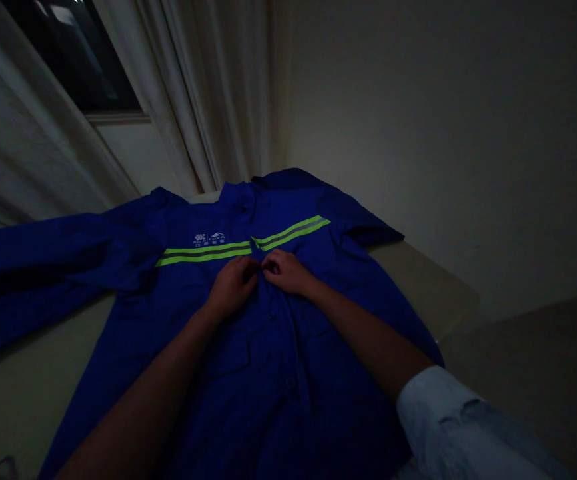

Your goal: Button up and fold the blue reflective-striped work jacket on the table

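A blue work shirt (248, 360) with a yellow-green reflective stripe (203, 253) across the chest lies face up on a pale table (418, 280). One sleeve stretches out to the left. My left hand (232, 283) and my right hand (287, 272) meet at the shirt's front placket just below the stripe. Both pinch the placket's fabric with closed fingers. A button (288, 383) shows lower on the placket.
Pale curtains (208, 100) hang behind the table, beside a dark window (83, 60). A plain wall (443, 133) rises at the right. The table's right edge runs close to the shirt's hem. The room is dim.
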Demonstrator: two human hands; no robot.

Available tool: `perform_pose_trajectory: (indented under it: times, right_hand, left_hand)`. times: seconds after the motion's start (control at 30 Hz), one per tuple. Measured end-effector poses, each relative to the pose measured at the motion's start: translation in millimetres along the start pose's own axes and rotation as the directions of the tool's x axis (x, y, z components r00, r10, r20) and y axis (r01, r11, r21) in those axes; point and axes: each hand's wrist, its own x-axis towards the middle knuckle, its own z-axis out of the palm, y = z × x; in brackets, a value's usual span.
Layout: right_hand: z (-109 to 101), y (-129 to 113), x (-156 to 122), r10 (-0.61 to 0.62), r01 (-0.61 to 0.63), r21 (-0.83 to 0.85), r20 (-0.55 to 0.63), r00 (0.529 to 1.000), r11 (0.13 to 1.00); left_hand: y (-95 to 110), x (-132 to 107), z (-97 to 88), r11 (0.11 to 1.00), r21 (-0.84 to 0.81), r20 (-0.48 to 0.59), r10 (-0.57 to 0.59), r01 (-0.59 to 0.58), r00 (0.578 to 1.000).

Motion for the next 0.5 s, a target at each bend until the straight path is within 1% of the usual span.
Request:
perform_pose_trajectory:
  times: [0.33, 0.5]
  right_hand:
    - [2.0, 2.1, 0.1, -0.039, 0.039, 0.009, -0.012, 0.999, 0.999]
    - [1.7, 2.7, -0.6, -0.038, 0.039, 0.03, -0.015, 0.999, 0.999]
  left_hand:
    - [-1.1, 0.3, 2.8, 1.0, 0.012, -0.029, 0.028, -0.028, 0.999]
    - [0.3, 0.2, 1.8, 1.0, 0.005, -0.031, 0.029, -0.028, 0.999]
